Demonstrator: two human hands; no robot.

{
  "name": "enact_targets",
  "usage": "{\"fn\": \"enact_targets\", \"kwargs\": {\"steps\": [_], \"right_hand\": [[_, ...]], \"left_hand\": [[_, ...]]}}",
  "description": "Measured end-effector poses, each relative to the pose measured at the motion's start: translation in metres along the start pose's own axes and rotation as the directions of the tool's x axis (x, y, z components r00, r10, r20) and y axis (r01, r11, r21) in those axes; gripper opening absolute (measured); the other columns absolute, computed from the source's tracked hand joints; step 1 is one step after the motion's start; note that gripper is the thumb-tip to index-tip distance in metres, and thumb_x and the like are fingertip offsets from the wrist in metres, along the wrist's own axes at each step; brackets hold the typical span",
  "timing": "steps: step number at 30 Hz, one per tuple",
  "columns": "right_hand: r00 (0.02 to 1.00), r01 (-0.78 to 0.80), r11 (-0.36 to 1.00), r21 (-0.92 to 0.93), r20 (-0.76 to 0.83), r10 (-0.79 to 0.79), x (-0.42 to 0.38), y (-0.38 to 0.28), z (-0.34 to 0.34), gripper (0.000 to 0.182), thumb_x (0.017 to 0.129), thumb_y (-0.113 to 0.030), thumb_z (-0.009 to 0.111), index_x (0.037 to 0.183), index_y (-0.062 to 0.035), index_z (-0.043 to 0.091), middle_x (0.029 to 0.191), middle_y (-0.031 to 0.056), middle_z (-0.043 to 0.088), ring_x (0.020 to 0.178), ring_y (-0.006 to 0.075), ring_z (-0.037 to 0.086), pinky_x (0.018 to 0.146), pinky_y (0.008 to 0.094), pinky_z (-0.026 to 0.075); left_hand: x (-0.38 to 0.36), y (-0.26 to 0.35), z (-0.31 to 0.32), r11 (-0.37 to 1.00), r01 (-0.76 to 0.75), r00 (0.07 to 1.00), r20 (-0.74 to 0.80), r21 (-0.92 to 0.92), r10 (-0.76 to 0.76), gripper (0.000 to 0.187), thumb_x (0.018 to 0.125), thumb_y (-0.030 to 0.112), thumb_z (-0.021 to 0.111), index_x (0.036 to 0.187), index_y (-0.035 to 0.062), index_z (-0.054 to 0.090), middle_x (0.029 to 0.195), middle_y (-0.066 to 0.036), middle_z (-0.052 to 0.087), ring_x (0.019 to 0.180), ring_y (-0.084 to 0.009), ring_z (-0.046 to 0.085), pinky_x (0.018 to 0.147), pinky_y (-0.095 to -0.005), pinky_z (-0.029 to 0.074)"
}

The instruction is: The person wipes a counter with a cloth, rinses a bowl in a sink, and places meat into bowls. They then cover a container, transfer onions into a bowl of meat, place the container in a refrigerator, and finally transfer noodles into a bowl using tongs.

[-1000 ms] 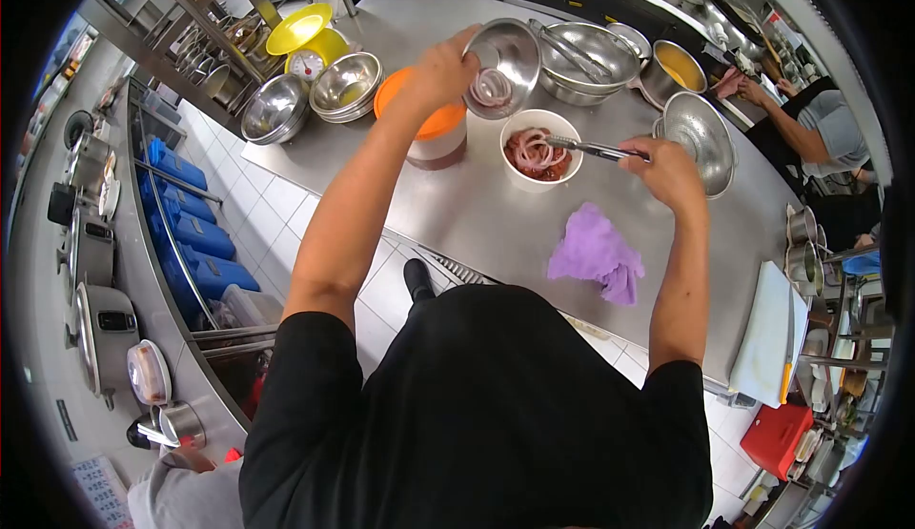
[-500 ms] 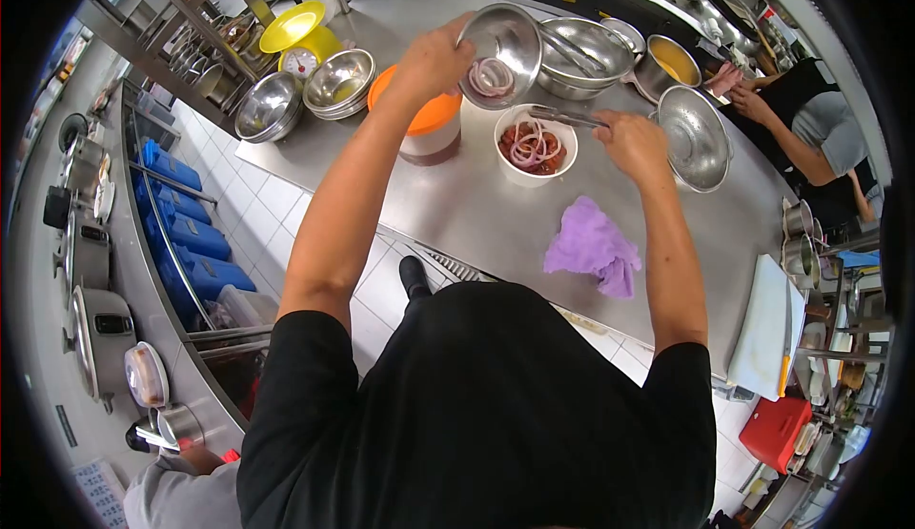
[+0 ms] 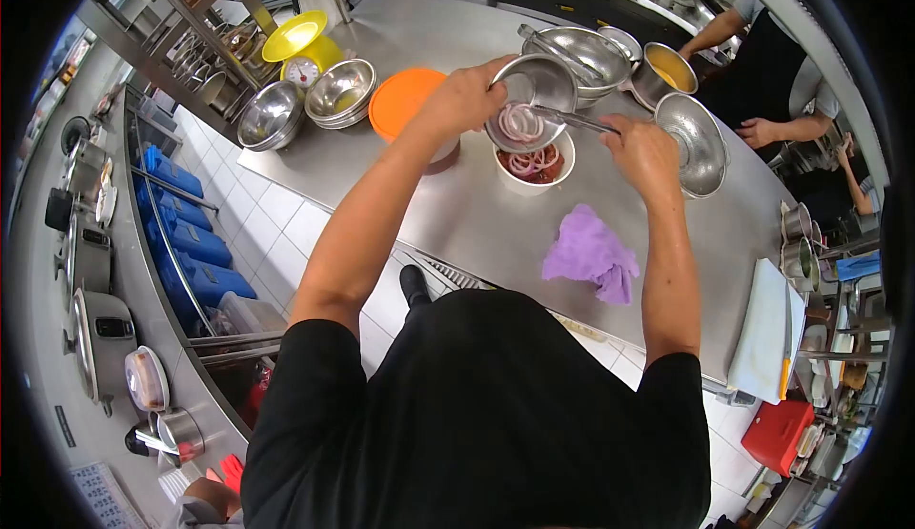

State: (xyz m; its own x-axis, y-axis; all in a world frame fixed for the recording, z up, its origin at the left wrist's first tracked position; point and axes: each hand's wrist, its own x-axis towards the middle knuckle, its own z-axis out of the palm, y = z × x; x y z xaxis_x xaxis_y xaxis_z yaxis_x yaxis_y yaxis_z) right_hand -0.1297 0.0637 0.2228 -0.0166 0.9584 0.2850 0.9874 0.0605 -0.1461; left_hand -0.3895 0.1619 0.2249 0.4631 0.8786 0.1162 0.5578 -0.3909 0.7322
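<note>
My left hand [image 3: 469, 100] grips the rim of a small metal bowl [image 3: 551, 81], tilted toward me, with sliced onion rings [image 3: 519, 123] inside. Metal tongs [image 3: 577, 119] are in my right hand [image 3: 644, 155], their tips reaching into that bowl beside the onion. Just below the tilted bowl stands a white tub [image 3: 539, 186] holding dark red chunks of food topped with onion rings [image 3: 534, 162]. The bowl hides the tub's far part. An orange-lidded container [image 3: 405, 102] sits left of the tub, partly behind my left forearm.
A purple cloth [image 3: 591, 253] lies on the steel table [image 3: 477, 229]. Stacked metal bowls [image 3: 340, 95] and a yellow scale [image 3: 303, 48] stand at left. A colander [image 3: 701, 152], a large bowl [image 3: 586, 52] and a pot [image 3: 664, 71] stand at right. A co-worker's hand [image 3: 760, 132] shows beyond.
My left hand has moved the bowl right and lower, over the tub. The tongs have gone from above the tub into the bowl. The co-worker's hands at right have moved apart.
</note>
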Motion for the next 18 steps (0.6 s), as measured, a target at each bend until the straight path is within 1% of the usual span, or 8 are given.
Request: {"fn": "enact_targets", "kwargs": {"steps": [1,4,7,10,13,16,18], "right_hand": [[1.000,-0.009,1.000,0.013,0.005,0.008,-0.003,0.000,0.000,0.031,0.084,-0.026,0.068,0.113,-0.0150,0.071,0.100,0.0151,0.071,0.091,0.0339,0.067,0.080,0.0430,0.051],[0.998,-0.036,0.995,0.094,-0.047,0.041,-0.013,0.006,-0.009,0.028,0.085,-0.025,0.068,0.111,-0.0152,0.072,0.096,0.0137,0.072,0.091,0.0323,0.067,0.078,0.0441,0.051],[0.995,-0.084,0.990,0.115,0.069,0.076,-0.019,0.011,-0.021,0.028,0.084,-0.024,0.068,0.110,-0.0166,0.072,0.095,0.0126,0.072,0.088,0.0322,0.067,0.077,0.0435,0.051],[0.986,-0.081,0.994,0.068,0.154,0.070,-0.022,0.020,-0.018,0.027,0.084,-0.025,0.068,0.110,-0.0170,0.072,0.096,0.0121,0.072,0.088,0.0321,0.067,0.077,0.0431,0.051],[0.988,0.081,0.996,-0.040,0.136,-0.075,-0.022,0.037,0.007,0.028,0.084,-0.025,0.068,0.110,-0.0166,0.072,0.098,0.0122,0.071,0.089,0.0322,0.067,0.079,0.0430,0.051],[0.992,0.051,0.999,-0.012,0.117,-0.049,-0.022,0.032,0.000,0.029,0.084,-0.026,0.069,0.111,-0.0158,0.072,0.100,0.0120,0.071,0.090,0.0320,0.067,0.080,0.0430,0.051],[0.998,-0.043,0.999,0.023,0.049,0.042,-0.015,0.023,-0.017,0.030,0.084,-0.027,0.069,0.112,-0.0152,0.072,0.100,0.0121,0.072,0.091,0.0316,0.067,0.082,0.0430,0.052]], "left_hand": [[0.000,-0.003,0.002,1.000,0.010,1.000,-0.001,-0.001,-0.010,0.049,0.094,0.021,0.045,0.143,0.0145,0.048,0.076,-0.018,0.068,0.052,-0.0231,0.065,0.061,-0.0368,0.058],[0.005,-0.015,0.006,1.000,0.009,1.000,-0.027,0.012,-0.009,0.049,0.094,0.020,0.045,0.143,0.0143,0.048,0.078,-0.019,0.069,0.053,-0.0233,0.066,0.062,-0.0375,0.058],[0.010,-0.022,0.003,0.999,0.010,0.998,-0.059,0.051,-0.007,0.049,0.094,0.020,0.045,0.142,0.0135,0.047,0.079,-0.020,0.069,0.054,-0.0247,0.067,0.063,-0.0381,0.058],[0.014,-0.023,-0.003,1.000,0.027,0.994,-0.103,0.015,-0.025,0.050,0.093,0.020,0.046,0.142,0.0121,0.047,0.080,-0.022,0.069,0.057,-0.0258,0.069,0.064,-0.0396,0.058],[0.018,-0.023,-0.007,0.998,0.007,0.990,-0.139,0.065,0.002,0.050,0.093,0.020,0.045,0.143,0.0118,0.046,0.080,-0.022,0.069,0.057,-0.0262,0.068,0.064,-0.0402,0.058],[0.019,-0.029,-0.007,0.977,-0.094,0.971,-0.198,0.193,0.133,0.050,0.093,0.020,0.046,0.143,0.0141,0.046,0.076,-0.020,0.068,0.056,-0.0252,0.066,0.064,-0.0391,0.057],[0.009,-0.015,-0.013,0.992,-0.013,0.993,-0.116,0.125,0.028,0.050,0.094,0.020,0.046,0.144,0.0158,0.047,0.075,-0.017,0.067,0.054,-0.0239,0.065,0.064,-0.0378,0.057]]}}
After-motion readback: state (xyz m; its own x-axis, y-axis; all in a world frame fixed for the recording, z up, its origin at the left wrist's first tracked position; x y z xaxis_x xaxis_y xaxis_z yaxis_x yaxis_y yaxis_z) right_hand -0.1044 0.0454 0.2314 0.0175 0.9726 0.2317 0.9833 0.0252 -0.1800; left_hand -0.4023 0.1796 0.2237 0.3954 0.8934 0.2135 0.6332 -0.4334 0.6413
